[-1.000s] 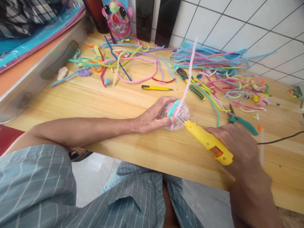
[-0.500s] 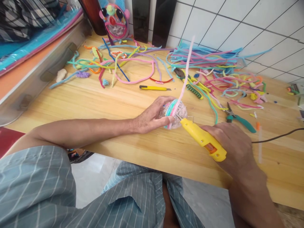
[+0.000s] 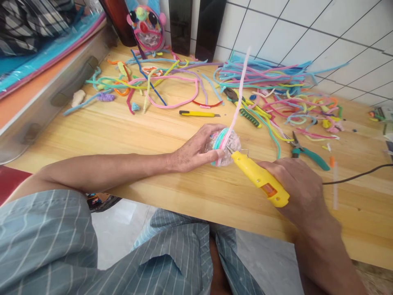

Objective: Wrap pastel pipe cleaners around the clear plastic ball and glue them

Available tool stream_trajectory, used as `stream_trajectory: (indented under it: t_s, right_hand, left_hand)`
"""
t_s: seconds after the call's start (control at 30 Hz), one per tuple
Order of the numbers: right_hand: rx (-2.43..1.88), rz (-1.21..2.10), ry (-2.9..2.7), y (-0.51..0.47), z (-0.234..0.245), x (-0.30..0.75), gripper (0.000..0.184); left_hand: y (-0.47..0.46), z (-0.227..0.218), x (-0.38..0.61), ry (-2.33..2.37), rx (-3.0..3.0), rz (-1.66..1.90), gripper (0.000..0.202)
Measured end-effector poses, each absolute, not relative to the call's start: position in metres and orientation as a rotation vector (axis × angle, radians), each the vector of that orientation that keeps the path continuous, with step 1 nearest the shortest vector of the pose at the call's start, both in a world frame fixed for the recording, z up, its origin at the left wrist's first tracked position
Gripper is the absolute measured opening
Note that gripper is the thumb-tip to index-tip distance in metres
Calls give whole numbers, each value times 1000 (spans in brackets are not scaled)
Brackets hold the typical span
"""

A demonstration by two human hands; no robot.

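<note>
My left hand [image 3: 193, 150] grips a clear plastic ball [image 3: 229, 145] wrapped in pink and teal pipe cleaners, resting on the wooden table [image 3: 129, 131]. A long pink pipe cleaner [image 3: 239, 92] rises from the ball toward the wall. My right hand [image 3: 294, 186] is closed round a yellow hot glue gun [image 3: 259, 178]. Its metal nozzle touches the ball's near right side, just beside my left thumb. A black cord [image 3: 359, 176] trails off to the right.
Loose pipe cleaners [image 3: 270, 82] lie in heaps across the back of the table. Among them are a yellow utility knife [image 3: 198, 113], green-handled pliers [image 3: 307, 152] and a striped-handled tool [image 3: 245, 110]. A clown-faced craft figure [image 3: 145, 26] stands at the wall. A grey tray [image 3: 52, 86] borders the left.
The ball and the glue gun have shifted slightly left and away from me together. The nozzle stays against the ball. Both grips are unchanged.
</note>
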State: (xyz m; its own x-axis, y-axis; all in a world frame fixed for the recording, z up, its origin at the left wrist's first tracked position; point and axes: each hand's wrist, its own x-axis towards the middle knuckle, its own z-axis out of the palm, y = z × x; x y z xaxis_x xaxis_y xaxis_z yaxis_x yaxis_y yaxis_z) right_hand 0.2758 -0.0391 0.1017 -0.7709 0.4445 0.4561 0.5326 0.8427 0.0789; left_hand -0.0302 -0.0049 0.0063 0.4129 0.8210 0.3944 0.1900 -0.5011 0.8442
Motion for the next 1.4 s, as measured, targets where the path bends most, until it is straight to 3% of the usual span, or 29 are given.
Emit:
stream_trajectory:
  t_s: [1.4]
  right_hand:
    - [-816,-233,-2588,-41,98,279,23]
  left_hand:
    - [-3,7,-29,826,1959,1111,68]
